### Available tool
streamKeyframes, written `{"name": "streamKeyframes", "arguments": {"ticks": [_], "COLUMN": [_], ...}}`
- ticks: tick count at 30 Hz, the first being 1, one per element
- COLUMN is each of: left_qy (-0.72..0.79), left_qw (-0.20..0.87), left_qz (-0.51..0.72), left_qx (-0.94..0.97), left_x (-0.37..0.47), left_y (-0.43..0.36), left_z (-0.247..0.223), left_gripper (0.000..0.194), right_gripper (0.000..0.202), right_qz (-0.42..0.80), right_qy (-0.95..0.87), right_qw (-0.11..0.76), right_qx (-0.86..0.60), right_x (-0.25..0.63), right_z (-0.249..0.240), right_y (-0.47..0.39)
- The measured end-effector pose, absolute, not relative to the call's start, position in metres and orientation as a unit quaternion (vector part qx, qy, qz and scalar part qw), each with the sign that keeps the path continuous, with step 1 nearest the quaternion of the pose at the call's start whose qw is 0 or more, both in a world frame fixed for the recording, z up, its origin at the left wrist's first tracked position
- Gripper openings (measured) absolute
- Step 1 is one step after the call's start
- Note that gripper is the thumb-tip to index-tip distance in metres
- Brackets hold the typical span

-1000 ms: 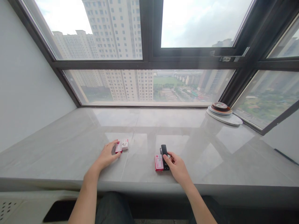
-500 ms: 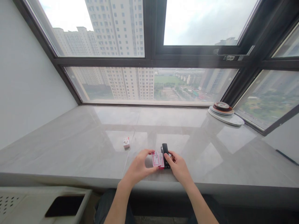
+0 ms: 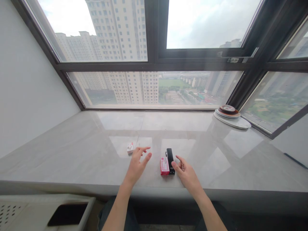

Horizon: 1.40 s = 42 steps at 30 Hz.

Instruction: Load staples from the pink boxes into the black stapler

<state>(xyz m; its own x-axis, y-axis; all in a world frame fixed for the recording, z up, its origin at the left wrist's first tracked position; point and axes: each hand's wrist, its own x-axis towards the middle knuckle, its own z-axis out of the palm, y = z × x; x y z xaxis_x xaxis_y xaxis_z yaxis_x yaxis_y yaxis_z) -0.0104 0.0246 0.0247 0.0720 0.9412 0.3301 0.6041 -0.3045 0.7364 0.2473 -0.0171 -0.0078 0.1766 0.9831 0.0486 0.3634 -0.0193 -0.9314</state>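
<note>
Curling loosely, half spread, the right hand [image 3: 187, 175] grips nothing, its thumb at the edge of the black stapler [image 3: 170, 160], maybe touching. The left hand [image 3: 136, 165] is spread and empty. Between them, the stapler sits beside a pink box [image 3: 165, 166], maybe two piled up. The stapler looks hard and a bit heavy; hold its middle. The box seems light and squashy; pinch its sides. Just past the left hand is a small white box [image 3: 130, 148].

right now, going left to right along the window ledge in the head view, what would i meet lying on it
Small white box, pink-and-white packaging, black stapler, stack of plates in the far right corner.
</note>
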Motion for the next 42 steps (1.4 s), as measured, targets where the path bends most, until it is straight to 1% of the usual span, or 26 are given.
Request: {"name": "streamKeyframes", "arguments": {"ticks": [2, 3, 5, 7, 8, 10, 12, 14, 17, 19, 22, 25, 28, 33, 36, 39, 42], "left_qy": [0.693, 0.746, 0.768, 0.752, 0.740, 0.711, 0.679, 0.649, 0.613, 0.601, 0.596, 0.598, 0.612, 0.607, 0.587, 0.561, 0.537], "left_qw": [0.123, 0.106, 0.115, 0.141, 0.152, 0.174, 0.193, 0.209, 0.227, 0.235, 0.244, 0.242, 0.229, 0.253, 0.280, 0.311, 0.338], "left_qz": [0.383, 0.349, 0.319, 0.302, 0.296, 0.288, 0.285, 0.282, 0.279, 0.276, 0.272, 0.264, 0.251, 0.225, 0.213, 0.202, 0.196], "left_qx": [0.598, 0.557, 0.544, 0.569, 0.585, 0.618, 0.648, 0.675, 0.703, 0.712, 0.715, 0.717, 0.714, 0.719, 0.729, 0.740, 0.747], "left_x": [-0.045, -0.060, -0.083, -0.086, -0.082, -0.061, -0.033, -0.006, 0.025, 0.037, 0.046, 0.050, 0.060, 0.108, 0.157, 0.212, 0.259], "left_y": [0.041, 0.049, 0.063, 0.072, 0.074, 0.076, 0.075, 0.070, 0.059, 0.051, 0.039, 0.031, 0.028, 0.042, 0.058, 0.072, 0.082], "left_z": [0.023, 0.022, 0.018, 0.014, 0.012, 0.007, 0.004, 0.002, 0.003, 0.005, 0.008, 0.010, 0.010, 0.010, 0.014, 0.019, 0.023], "left_gripper": [0.046, 0.049, 0.049, 0.045, 0.043, 0.040, 0.038, 0.037, 0.037, 0.042, 0.046, 0.048, 0.052, 0.059, 0.064, 0.067, 0.069], "right_gripper": [0.087, 0.093, 0.101, 0.103, 0.101, 0.090, 0.076, 0.069, 0.069, 0.067, 0.064, 0.069, 0.068, 0.056, 0.045, 0.034, 0.035], "right_qz": [0.362, 0.369, 0.373, 0.367, 0.361, 0.354, 0.356, 0.358, 0.350, 0.350, 0.358, 0.362, 0.363, 0.377, 0.373, 0.341, 0.323], "right_qy": [-0.549, -0.556, -0.575, -0.598, -0.609, -0.629, -0.643, -0.652, -0.661, -0.668, -0.678, -0.683, -0.685, -0.655, -0.608, -0.573, -0.565], "right_qw": [0.423, 0.406, 0.371, 0.340, 0.329, 0.321, 0.328, 0.334, 0.333, 0.335, 0.337, 0.331, 0.322, 0.321, 0.336, 0.361, 0.372], "right_qx": [-0.623, -0.624, -0.626, -0.627, -0.626, -0.613, -0.593, -0.579, -0.574, -0.565, -0.546, -0.542, -0.543, -0.571, -0.615, -0.652, -0.662], "right_x": [0.250, 0.251, 0.250, 0.248, 0.246, 0.241, 0.237, 0.234, 0.234, 0.234, 0.235, 0.235, 0.240, 0.282, 0.323, 0.370, 0.413], "right_z": [-0.008, -0.007, -0.004, 0.002, 0.006, 0.012, 0.016, 0.017, 0.017, 0.018, 0.020, 0.021, 0.020, 0.023, 0.032, 0.040, 0.042], "right_y": [-0.023, -0.026, -0.029, -0.030, -0.029, -0.027, -0.025, -0.023, -0.020, -0.020, -0.020, -0.020, -0.017, -0.006, -0.001, 0.004, 0.009]}}
